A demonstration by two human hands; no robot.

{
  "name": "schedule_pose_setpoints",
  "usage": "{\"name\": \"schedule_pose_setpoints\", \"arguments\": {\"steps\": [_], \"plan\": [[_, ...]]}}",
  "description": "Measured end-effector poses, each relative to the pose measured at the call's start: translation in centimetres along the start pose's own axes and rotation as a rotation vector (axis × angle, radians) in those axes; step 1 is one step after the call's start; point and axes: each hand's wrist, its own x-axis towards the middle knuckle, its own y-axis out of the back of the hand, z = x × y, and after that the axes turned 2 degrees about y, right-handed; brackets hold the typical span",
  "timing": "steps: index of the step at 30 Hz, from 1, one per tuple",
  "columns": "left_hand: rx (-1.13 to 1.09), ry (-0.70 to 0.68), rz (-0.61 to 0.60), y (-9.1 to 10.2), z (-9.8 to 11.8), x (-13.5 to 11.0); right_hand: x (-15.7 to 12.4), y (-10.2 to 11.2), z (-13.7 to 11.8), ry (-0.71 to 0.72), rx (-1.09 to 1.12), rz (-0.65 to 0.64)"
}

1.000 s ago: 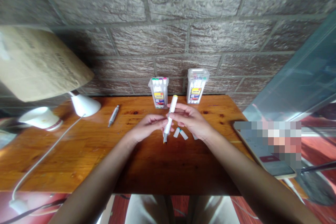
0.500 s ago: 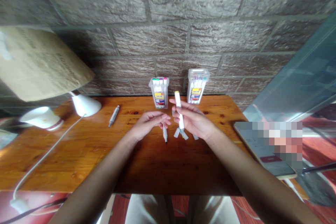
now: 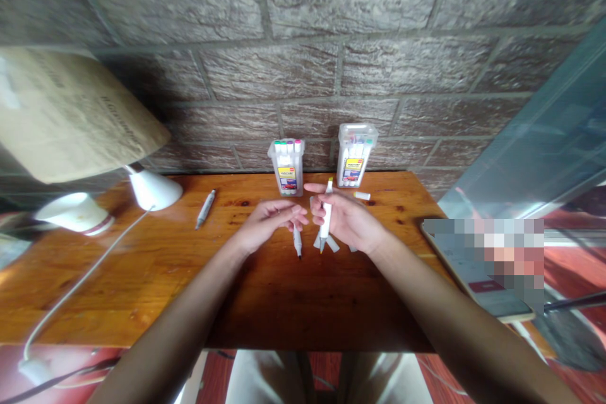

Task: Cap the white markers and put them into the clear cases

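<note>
My right hand (image 3: 348,214) grips a white marker (image 3: 326,218) between thumb and fingers. The marker stands nearly upright, yellow at its top end and with a bare orange-yellow tip at the bottom. Under my left hand (image 3: 273,222), whose fingers are bent together, a second marker (image 3: 297,242) points its dark tip down toward me; it appears to be held, though the fingers cover its upper end. Pale caps or marker pieces (image 3: 332,243) lie below my right hand, partly covered. Behind that hand, a white cap (image 3: 362,196) with a yellow end rests on the table.
Two clear boxes of markers, a left box (image 3: 288,180) and a right box (image 3: 354,164), stand by the brick wall. A grey marker (image 3: 206,209) lies left on the wooden table (image 3: 156,265). Further left are a lamp (image 3: 154,189) and paper cup (image 3: 78,213); a tablet (image 3: 473,271) sits right.
The yellow-ended cap has come off the marker in my right hand and now lies behind it. That marker has dropped lower and tilted to the right at its top. My left hand stays put.
</note>
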Motion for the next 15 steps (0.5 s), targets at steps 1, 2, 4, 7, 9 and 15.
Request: {"name": "schedule_pose_setpoints", "arguments": {"steps": [1, 2, 4, 7, 9, 15], "plan": [[0.017, -0.001, -0.025, -0.1, 0.0, 0.0, 0.0, 0.0, 0.2, 0.016, 0.001, -0.010], [0.027, -0.002, -0.048, -0.2, 0.1, -0.1, 0.1, 0.0, 0.4, 0.032, 0.005, -0.018], [0.018, -0.001, -0.071, -0.4, 0.2, -0.1, 0.2, 0.0, 0.7, 0.061, 0.022, -0.021], [-0.009, 0.002, -0.068, -0.8, 0.4, -0.2, 0.4, 0.2, 1.2, 0.101, 0.033, -0.008], [0.000, -0.006, -0.062, -1.0, 0.3, -0.2, 0.5, 0.1, 1.5, 0.137, 0.022, 0.006], [-0.020, -0.022, 0.017, -2.0, -0.1, 0.2, 0.6, -0.5, 1.7, 0.202, -0.133, 0.018]]}}
